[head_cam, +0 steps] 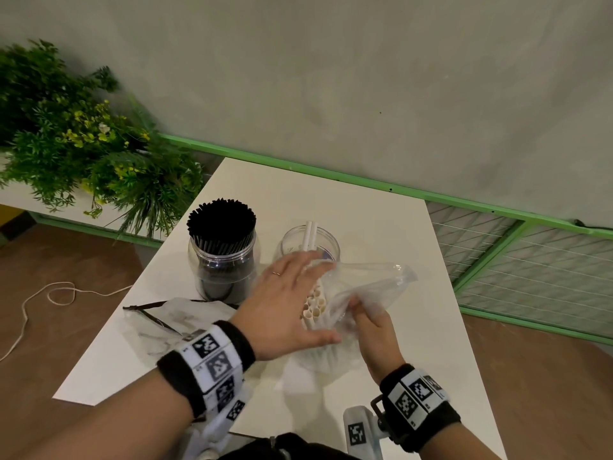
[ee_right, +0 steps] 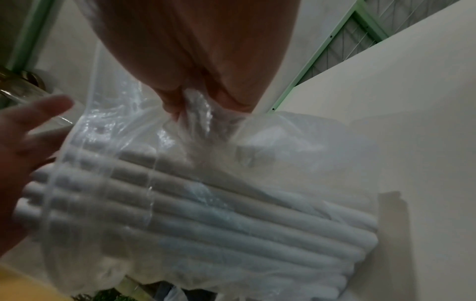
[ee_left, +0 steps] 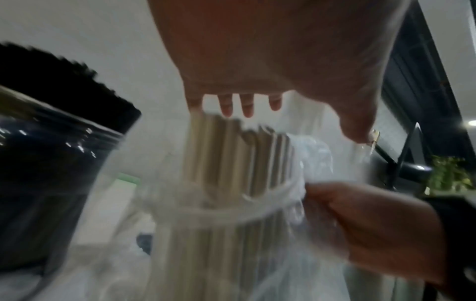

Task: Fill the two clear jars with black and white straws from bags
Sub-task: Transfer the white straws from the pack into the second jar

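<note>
On the white table stands a clear jar packed with black straws. To its right, a second clear jar holds two white straws. In front of it lies a clear plastic bag of white straws, their ends sticking out of its mouth. My left hand hovers over those ends with straight, spread fingers touching the straws. My right hand pinches a fold of the bag just right of the mouth; the straws lie below it.
An empty, crumpled clear bag with a dark zip strip lies on the table's left part, beside the black jar. A leafy plant stands at the far left. A green wire fence runs behind the table, and a cord trails on the floor.
</note>
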Action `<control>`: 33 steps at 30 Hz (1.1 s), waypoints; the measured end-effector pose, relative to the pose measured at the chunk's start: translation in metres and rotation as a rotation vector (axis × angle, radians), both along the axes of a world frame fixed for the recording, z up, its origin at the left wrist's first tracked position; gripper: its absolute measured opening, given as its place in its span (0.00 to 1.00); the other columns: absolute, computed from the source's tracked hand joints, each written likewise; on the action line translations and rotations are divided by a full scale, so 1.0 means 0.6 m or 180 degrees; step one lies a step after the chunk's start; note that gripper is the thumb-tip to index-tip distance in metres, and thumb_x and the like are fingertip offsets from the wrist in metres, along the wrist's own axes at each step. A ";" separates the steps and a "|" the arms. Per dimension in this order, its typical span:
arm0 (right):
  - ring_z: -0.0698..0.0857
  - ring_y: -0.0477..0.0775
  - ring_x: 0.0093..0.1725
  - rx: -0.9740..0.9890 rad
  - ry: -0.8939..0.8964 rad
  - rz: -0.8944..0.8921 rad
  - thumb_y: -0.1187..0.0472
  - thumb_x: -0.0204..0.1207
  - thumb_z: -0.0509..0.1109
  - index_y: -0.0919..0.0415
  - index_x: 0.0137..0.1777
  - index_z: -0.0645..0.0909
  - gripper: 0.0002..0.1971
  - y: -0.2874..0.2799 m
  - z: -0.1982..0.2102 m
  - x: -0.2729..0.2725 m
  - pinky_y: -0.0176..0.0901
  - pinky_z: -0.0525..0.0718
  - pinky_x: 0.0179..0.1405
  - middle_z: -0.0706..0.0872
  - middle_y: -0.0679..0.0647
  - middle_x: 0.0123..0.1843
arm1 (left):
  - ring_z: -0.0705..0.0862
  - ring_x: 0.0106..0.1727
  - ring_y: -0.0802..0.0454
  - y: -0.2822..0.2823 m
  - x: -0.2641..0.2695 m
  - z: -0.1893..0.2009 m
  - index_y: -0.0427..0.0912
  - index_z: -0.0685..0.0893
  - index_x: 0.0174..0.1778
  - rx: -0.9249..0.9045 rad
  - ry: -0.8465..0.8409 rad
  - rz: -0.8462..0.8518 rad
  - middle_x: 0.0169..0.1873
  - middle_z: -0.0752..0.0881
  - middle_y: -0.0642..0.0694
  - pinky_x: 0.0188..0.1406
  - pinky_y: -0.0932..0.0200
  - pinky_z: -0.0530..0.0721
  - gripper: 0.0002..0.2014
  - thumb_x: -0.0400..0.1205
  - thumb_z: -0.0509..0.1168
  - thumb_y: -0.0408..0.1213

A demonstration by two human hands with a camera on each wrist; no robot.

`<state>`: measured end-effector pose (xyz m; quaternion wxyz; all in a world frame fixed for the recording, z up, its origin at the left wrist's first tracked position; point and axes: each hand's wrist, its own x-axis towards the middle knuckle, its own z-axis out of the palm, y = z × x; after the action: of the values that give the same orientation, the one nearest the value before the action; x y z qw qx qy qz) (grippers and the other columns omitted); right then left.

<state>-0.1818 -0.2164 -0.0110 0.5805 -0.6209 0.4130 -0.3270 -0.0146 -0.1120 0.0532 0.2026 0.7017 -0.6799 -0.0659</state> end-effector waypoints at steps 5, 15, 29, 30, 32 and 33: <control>0.86 0.57 0.58 0.0140 -0.0134 -0.0213 0.62 0.79 0.71 0.61 0.69 0.73 0.19 -0.012 0.013 -0.026 0.55 0.86 0.57 0.85 0.57 0.61 | 0.69 0.78 0.45 -0.023 -0.018 -0.029 0.55 0.72 0.74 0.0277 -0.0740 0.0135 0.74 0.74 0.50 0.72 0.39 0.62 0.36 0.77 0.44 0.72; 0.68 0.57 0.77 -0.4163 0.1399 -0.0227 0.54 0.77 0.68 0.52 0.59 0.82 0.13 -0.029 0.129 -0.036 0.57 0.61 0.76 0.81 0.48 0.67 | 0.70 0.78 0.47 -0.041 -0.030 -0.041 0.55 0.76 0.71 0.0234 -0.1016 0.0060 0.73 0.76 0.50 0.71 0.37 0.68 0.32 0.78 0.46 0.69; 0.53 0.58 0.82 -0.2911 0.4275 0.1453 0.38 0.62 0.78 0.49 0.84 0.47 0.57 -0.031 0.074 -0.055 0.69 0.40 0.79 0.52 0.51 0.84 | 0.66 0.77 0.52 -0.038 -0.016 -0.034 0.63 0.80 0.64 0.0107 -0.0544 -0.0022 0.73 0.74 0.60 0.73 0.39 0.61 0.27 0.80 0.43 0.68; 0.53 0.58 0.82 -0.2870 0.4274 0.1439 0.38 0.62 0.79 0.50 0.84 0.47 0.57 -0.031 0.060 -0.058 0.69 0.40 0.79 0.52 0.51 0.84 | 0.65 0.78 0.53 -0.038 -0.015 -0.036 0.63 0.79 0.65 0.0117 -0.0545 -0.0023 0.73 0.74 0.60 0.73 0.40 0.62 0.28 0.80 0.43 0.68; 0.53 0.58 0.83 -0.2703 0.4273 0.1447 0.37 0.62 0.78 0.51 0.84 0.46 0.58 -0.033 0.032 -0.062 0.68 0.41 0.79 0.51 0.51 0.84 | 0.64 0.78 0.53 -0.038 -0.014 -0.038 0.63 0.79 0.65 0.0071 -0.0555 -0.0032 0.73 0.74 0.60 0.74 0.41 0.62 0.28 0.80 0.42 0.68; 0.52 0.57 0.83 -0.2588 0.4271 0.1465 0.35 0.62 0.77 0.51 0.84 0.45 0.58 -0.034 0.018 -0.064 0.68 0.42 0.80 0.51 0.50 0.84 | 0.65 0.78 0.53 -0.036 -0.015 -0.039 0.63 0.79 0.65 0.0047 -0.0571 -0.0048 0.73 0.74 0.60 0.74 0.40 0.62 0.29 0.80 0.41 0.69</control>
<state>-0.2200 -0.2369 0.0000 -0.0082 -0.9158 0.3839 0.1174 -0.0235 -0.1338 0.0299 0.1352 0.7011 -0.7000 -0.0093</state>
